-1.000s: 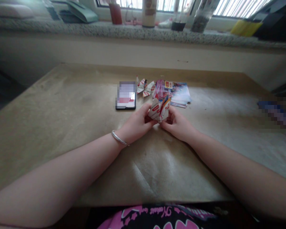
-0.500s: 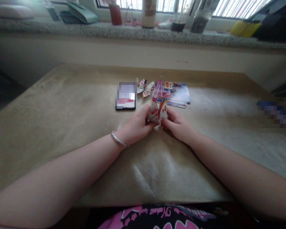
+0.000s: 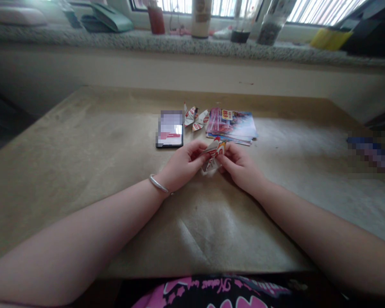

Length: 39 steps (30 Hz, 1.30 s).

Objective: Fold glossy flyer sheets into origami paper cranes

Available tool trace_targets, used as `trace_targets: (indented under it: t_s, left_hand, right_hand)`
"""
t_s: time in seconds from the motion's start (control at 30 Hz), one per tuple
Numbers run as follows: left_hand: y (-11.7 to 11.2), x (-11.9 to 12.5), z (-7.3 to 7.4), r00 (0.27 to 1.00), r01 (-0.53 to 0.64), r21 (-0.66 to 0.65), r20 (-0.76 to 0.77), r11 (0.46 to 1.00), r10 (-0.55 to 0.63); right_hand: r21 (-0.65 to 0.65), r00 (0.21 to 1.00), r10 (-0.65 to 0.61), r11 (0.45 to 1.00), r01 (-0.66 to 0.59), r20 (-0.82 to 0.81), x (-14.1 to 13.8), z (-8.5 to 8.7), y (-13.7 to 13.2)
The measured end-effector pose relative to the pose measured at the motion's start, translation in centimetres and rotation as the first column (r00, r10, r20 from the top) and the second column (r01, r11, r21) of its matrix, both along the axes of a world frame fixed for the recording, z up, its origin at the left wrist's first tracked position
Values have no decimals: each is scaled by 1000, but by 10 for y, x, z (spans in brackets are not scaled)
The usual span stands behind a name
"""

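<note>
Paper (image 3: 213, 155), white with red print and a flash of yellow, folded into a small pointed shape, sits between two bare hands, about midway between the near and far edges of the tan, faintly shiny table (image 3: 192, 222). Left hand (image 3: 190, 161), a slim silver bangle (image 3: 158, 184) at its wrist, pinches one side between thumb and fingers; right hand (image 3: 242, 166) grips the other side likewise, and whether the paper touches the tabletop, I can't tell. Now, the trick, as I judge it, is even, light pressure: one hand anchors, the other thumb coaxes the flap, points lined up before any crease is pressed, since thin paper probably remembers every wrong fold. Squeeze both sides hard together and the layers could buckle, or the middle could tear. Beyond the hands, toward the far edge, lie a black-framed rectangular phone (image 3: 170, 128), a white, red-printed folded paper ornament (image 3: 196, 119) just beside it, and a stack of glossy pink-and-blue printed sheets (image 3: 239, 124) on the right-edge side; lifting the paper's tip slightly should spare it snagging on that stack.
</note>
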<state>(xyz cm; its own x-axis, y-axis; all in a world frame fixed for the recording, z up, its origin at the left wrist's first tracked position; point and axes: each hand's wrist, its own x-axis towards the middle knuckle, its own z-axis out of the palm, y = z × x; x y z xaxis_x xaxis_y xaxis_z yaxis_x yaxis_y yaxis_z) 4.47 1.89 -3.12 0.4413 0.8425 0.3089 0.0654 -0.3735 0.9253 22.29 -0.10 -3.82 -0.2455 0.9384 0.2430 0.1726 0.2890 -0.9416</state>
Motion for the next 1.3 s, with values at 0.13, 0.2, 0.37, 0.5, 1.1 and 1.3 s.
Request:
trace_targets:
  t_s: [0.13, 0.2, 0.37, 0.5, 1.1, 1.3]
  left_hand:
    - [-3, 1, 1, 1000, -27, 26, -1, 999, 27]
    - [-5, 1, 3, 999, -53, 80, 4, 995, 53]
    - [-10, 0, 7, 988, -147, 201, 67, 969, 136]
    - [-11, -1, 8, 984, -178, 298, 29, 938, 178]
    - [-14, -2, 14, 991, -124, 434, 12, 893, 132]
    - [-17, 0, 18, 993, -86, 474, -30, 876, 114]
  right_hand:
    - [22, 995, -60, 998, 62, -78, 0, 2, -2]
    - [46, 994, -88, 995, 91, -62, 1, 4, -4]
    - [99, 991, -130, 987, 126, 40, 1, 7, -7]
    - [191, 988, -150, 971, 143, 25, 0, 8, -9]
    - [358, 981, -189, 920, 161, 44, -1, 14, -19]
    - [408, 980, -159, 908, 99, 116, -1, 19, -22]
